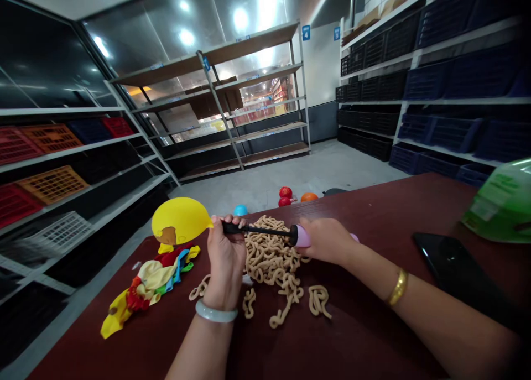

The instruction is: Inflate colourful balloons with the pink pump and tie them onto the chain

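Fingers of the left hand (pixel 226 253) clamp the yellow balloon's (pixel 179 219) neck on the pump (pixel 265 232) nozzle — above the bench's (pixel 365 336) far edge; the right hand (pixel 326 240) grips the pump's pink handle, over tan loops (pixel 271 258).

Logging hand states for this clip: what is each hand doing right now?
Left hand: closed on the pump nozzel and yellow balloon neck.
Right hand: closed around the purple pump.
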The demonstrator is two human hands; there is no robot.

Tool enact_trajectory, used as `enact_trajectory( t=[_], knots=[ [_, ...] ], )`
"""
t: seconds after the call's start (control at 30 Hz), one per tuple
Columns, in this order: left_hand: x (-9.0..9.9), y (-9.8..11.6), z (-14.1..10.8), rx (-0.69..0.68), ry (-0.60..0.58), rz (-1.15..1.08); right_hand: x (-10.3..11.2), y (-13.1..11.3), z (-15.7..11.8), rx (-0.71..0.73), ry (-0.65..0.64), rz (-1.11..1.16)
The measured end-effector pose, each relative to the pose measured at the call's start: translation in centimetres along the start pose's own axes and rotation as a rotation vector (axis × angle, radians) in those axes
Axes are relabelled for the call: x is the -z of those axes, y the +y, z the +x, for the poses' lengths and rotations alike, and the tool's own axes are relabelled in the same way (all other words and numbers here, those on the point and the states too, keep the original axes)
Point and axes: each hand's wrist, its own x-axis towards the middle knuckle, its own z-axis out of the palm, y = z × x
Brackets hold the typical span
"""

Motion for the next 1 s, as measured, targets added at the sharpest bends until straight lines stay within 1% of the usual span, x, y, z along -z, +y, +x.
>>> enact_trajectory(
  t=[0.13, 0.27, 0.33, 0.43, 0.53, 0.6, 0.77, 0.87, 0.93, 1.0],
  knots=[
    [-1.2, -2.2, -2.4, 0.08, -0.012, 0.089, 1.0, -0.9, -0.3, 0.009, -0.015, 0.03],
    [-2.3, -4.2, -4.7, 0.181, -0.1, 0.112, 1.9, -1.5, -0.8, 0.011, 0.019, 0.045],
    [-2.7, -4.7, -5.4, 0.206, -0.117, 0.096, 2.2, -1.7, -0.9, 0.012, 0.027, 0.046],
    [-3.1, -4.9, -5.7, 0.209, -0.103, 0.092, 2.2, -2.1, -1.1, 0.008, 0.045, 0.037],
    [-3.0, -4.5, -5.2, 0.19, -0.078, 0.102, 2.0, -2.6, -1.1, -0.008, 0.046, 0.03],
    [-2.6, -3.7, -4.1, 0.177, -0.056, 0.087, 2.0, -2.7, -1.0, -0.013, 0.022, 0.031],
    [-0.1, -0.4, -0.1, 0.088, 0.045, 0.046, 1.6, -2.0, -0.6, -0.026, -0.015, 0.045],
    [1.1, 1.1, 1.6, 0.029, 0.078, 0.035, 1.2, -1.3, -0.4, -0.028, -0.014, 0.04],
    [1.4, 1.4, 1.9, 0.004, 0.1, 0.044, 1.0, -0.8, -0.4, -0.029, -0.022, 0.03],
    [1.3, 0.9, 1.7, -0.003, 0.124, 0.057, 0.9, -0.5, -0.4, -0.028, -0.041, 0.015]
  ],
)
